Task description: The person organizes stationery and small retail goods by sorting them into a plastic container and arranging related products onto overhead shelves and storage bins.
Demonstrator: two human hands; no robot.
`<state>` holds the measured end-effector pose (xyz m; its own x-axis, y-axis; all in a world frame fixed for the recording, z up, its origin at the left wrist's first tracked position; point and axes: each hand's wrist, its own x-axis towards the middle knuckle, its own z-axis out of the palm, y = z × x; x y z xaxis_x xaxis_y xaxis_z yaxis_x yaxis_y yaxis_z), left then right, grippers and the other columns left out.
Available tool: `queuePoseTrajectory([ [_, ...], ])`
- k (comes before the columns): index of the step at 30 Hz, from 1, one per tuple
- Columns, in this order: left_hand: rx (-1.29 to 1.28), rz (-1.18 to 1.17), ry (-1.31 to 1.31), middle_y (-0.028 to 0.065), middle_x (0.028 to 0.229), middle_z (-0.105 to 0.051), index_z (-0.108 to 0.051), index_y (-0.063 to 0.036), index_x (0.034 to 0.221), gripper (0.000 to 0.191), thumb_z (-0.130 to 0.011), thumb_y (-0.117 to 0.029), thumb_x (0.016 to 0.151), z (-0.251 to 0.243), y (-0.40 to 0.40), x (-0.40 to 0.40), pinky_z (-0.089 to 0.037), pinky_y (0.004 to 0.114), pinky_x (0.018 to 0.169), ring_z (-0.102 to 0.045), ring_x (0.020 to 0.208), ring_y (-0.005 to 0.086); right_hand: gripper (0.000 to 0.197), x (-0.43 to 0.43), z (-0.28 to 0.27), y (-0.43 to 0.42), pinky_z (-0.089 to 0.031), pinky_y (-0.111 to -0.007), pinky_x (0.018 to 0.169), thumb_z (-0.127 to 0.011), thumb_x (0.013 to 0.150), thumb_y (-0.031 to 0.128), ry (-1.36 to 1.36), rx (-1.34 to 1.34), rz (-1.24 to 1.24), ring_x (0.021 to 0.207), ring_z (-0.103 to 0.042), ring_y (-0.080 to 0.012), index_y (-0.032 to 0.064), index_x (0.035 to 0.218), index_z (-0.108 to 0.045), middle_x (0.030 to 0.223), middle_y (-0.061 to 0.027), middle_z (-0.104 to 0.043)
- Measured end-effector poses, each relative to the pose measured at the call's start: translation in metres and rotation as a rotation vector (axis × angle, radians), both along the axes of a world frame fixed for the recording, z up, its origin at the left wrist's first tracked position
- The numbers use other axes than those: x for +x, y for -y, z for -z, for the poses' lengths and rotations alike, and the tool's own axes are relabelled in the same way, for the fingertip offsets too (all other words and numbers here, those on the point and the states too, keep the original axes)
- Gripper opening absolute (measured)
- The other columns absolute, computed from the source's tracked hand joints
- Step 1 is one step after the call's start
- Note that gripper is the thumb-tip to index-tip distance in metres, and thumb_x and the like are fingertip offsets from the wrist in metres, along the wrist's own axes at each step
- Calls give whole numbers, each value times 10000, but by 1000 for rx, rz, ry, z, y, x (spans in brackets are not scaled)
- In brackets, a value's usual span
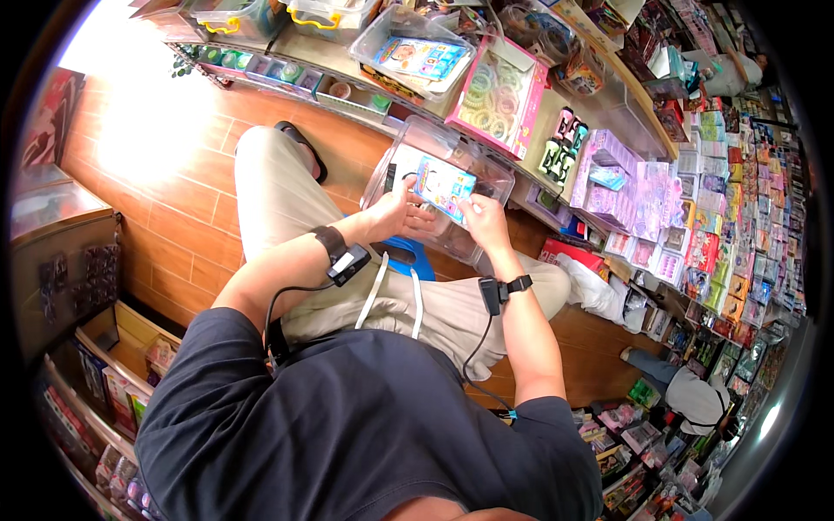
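Observation:
A flat blue-and-white printed packet [446,185] is tilted above a clear plastic bin [420,130] in front of my knees. My right hand [485,221] pinches its lower right corner between thumb and fingers. At its left end, my left hand [404,215] is turned palm inward with the fingers apart. The left thumb is close to the packet's edge; whether it touches cannot be made out. White and dark items show behind the packet, and the bin's contents are partly hidden by the packet and hands.
Similar packets lie in a clear tub [417,58] on the shelf. Beside it are a pink box of coiled hair ties [495,98], small bottle-like items [563,143] and purple display boxes [606,176]. A blue plastic stool [417,257] is beneath me. Another person [697,397] is at the right.

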<state>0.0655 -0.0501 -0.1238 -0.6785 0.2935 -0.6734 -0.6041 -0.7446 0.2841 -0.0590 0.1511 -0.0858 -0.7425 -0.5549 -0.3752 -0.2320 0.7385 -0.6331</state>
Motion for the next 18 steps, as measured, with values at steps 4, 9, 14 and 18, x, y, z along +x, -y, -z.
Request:
queuePoseTrajectory([
  [4,-78,29,48,223,1046,-650,-451,32,1266,628,-404,-544,1020,20,4,5,-556,472,889,-674,994,362,451,-27,14,10,-533,-432,685,-748,844,443,-239,171,26,770,-697,-368,3,940,-719,847,-206,-720],
  [9,-93,13,29,134,917,-645,-538,-45,1045,302,-485,-342,1021,14,8,9,-563,415,788,-679,859,281,372,-61,-13,33,-527,-498,730,-699,873,376,-438,57,90,837,-682,-434,8,919,-681,841,-249,-694],
  [14,-132,5,27,117,917,-645,-549,-28,1089,258,-496,-266,1006,6,8,5,-568,399,772,-679,831,259,366,-97,-57,84,-521,-466,694,-700,845,337,-521,-65,84,787,-683,-421,-22,908,-671,802,-255,-679],
  [18,-161,-21,14,110,893,-641,-553,-20,1105,244,-509,-233,996,8,12,4,-577,379,725,-679,787,241,430,-125,-89,144,-531,-436,728,-739,809,375,-478,-189,38,810,-695,-380,-29,942,-680,843,-243,-698],
])
